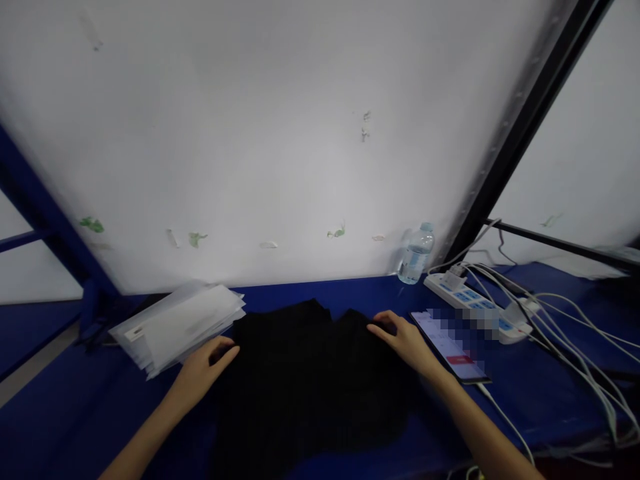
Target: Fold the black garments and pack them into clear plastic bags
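Observation:
A dark black garment (310,380) lies spread on the blue table in front of me; its folds are too dark to tell which piece of clothing it is. My left hand (203,370) is at its left edge, thumb and fingers closed on the cloth. At the upper right corner, my right hand (405,340) pinches the fabric between thumb and forefinger. The garment's top edge is uneven, with a notch right of the middle. Its lower part fades into shadow at the bottom of the view.
Clear plastic packing bags (187,323) are stacked left of the garment. On the right are a phone (450,350) on a charging cable, a power strip (470,300) with tangled white cables (565,353), and a water bottle (416,257). A white wall (260,147) rises behind the blue table (295,288).

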